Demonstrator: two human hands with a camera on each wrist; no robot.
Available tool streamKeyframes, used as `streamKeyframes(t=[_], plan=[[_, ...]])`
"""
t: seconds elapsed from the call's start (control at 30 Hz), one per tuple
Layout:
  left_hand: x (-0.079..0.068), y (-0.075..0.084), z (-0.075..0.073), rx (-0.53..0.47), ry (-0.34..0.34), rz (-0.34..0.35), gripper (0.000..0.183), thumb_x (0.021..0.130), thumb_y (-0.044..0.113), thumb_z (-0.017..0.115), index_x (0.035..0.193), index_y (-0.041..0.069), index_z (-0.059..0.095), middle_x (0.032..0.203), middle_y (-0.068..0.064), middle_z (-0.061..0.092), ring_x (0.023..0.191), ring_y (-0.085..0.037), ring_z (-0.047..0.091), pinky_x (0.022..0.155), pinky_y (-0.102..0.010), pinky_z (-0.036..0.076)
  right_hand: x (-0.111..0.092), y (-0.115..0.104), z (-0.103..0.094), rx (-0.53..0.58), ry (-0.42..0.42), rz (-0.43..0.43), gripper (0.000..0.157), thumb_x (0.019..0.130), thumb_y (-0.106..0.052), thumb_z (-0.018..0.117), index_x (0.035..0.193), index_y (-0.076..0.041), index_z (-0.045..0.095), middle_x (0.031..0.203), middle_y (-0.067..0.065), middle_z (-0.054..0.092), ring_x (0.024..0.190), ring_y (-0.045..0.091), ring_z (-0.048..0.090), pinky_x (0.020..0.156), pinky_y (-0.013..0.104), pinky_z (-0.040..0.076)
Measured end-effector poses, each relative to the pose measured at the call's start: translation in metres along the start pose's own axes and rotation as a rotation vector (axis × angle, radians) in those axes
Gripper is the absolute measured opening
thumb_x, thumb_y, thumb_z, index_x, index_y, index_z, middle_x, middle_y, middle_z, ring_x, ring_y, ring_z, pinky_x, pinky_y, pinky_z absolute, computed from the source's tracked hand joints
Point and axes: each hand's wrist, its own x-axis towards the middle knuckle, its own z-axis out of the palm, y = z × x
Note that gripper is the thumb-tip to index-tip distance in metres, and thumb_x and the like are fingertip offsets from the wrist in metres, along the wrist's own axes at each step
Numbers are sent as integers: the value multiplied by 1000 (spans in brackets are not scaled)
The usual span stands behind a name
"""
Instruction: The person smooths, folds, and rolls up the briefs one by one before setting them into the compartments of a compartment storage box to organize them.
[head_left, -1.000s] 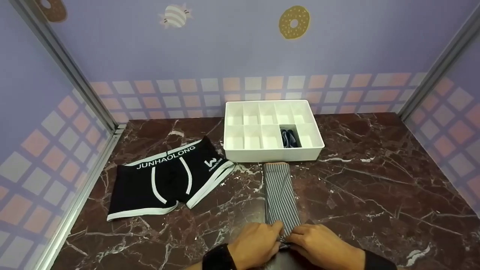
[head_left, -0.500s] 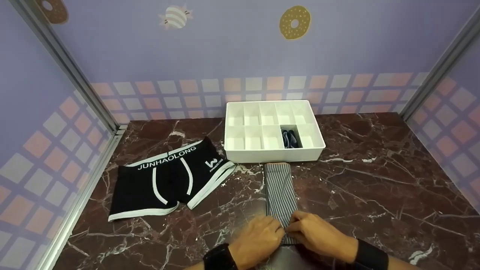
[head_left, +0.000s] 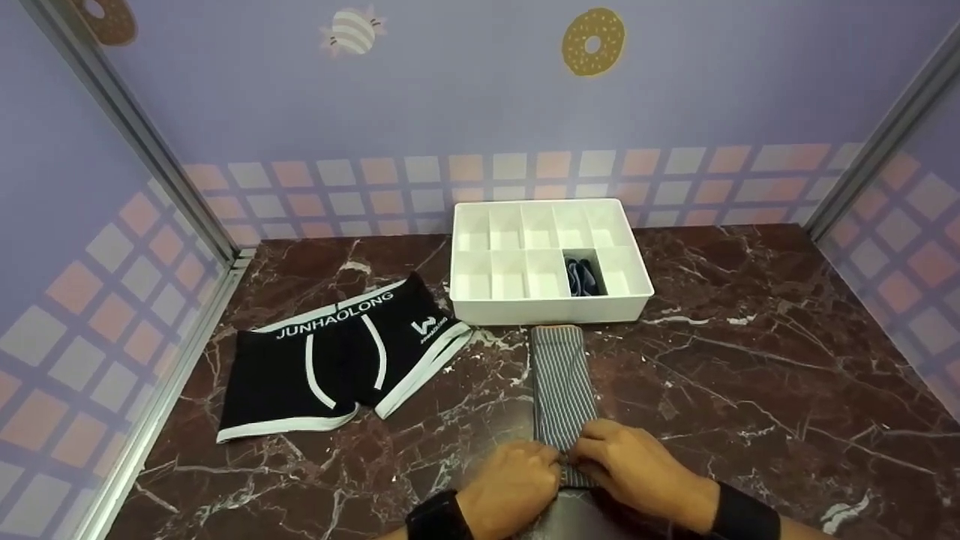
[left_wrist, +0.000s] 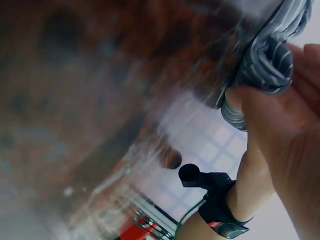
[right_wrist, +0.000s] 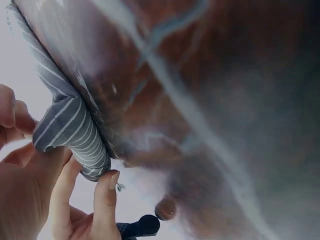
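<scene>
A grey-and-white striped garment (head_left: 559, 390), folded into a long strip, lies lengthwise before the person, its orange-trimmed far end by the box. Both hands are at its near end. The left hand (head_left: 514, 480) pinches the left side there, and the right hand (head_left: 630, 461) pinches the right side. In the left wrist view, the left thumb (left_wrist: 265, 105) presses against a curled-over roll of striped cloth (left_wrist: 265, 62). The right wrist view shows the same roll (right_wrist: 75, 125) between the fingers of both hands. Some fingertips are hidden behind cloth.
A white divided box (head_left: 551, 311) stands by the back wall; one front compartment holds dark blue folded cloth (head_left: 581, 277). Black boxer briefs (head_left: 341, 360) with white trim lie flat on the left of the marble tabletop (head_left: 750, 390). Patterned walls enclose three sides.
Both hands have shifted slightly forward along the striped garment over the past second, and a short stretch of its near end now shows below the fingers. The box and black boxer briefs stay put.
</scene>
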Motion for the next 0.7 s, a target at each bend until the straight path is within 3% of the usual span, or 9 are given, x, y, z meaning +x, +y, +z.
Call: streamKeyframes(t=[0.2,0.33,0.57,0.7], plan=[[4,-2,1,-86,1,-75,7,73,20,65,67,16,66,77,6,58,70,-10,53,64,-24,44,-4,-3,-8,-10,75,-125,19,72,-12,74,90,-17,70,87,-10,56,78,5,51,66,22,45],[6,-3,-1,-126,-20,-126,13,71,25,66,65,14,65,78,5,58,73,-13,49,67,-27,41,-6,-7,-9,-49,94,-163,23,69,-11,74,91,-16,70,88,-9,57,78,5,52,66,22,45],[13,0,-4,-135,-116,-178,14,72,29,66,71,16,65,75,3,62,70,-14,51,68,-28,41,-11,-11,-3,-124,28,-87,32,64,-18,80,93,-15,70,90,-6,59,81,9,55,66,27,50],[15,2,-3,-188,-115,-235,12,75,27,66,80,16,64,74,2,65,70,-14,57,74,-28,46,-11,-11,-3,-142,12,-33,33,61,-17,81,92,-16,68,87,-5,59,78,11,56,65,29,50]])
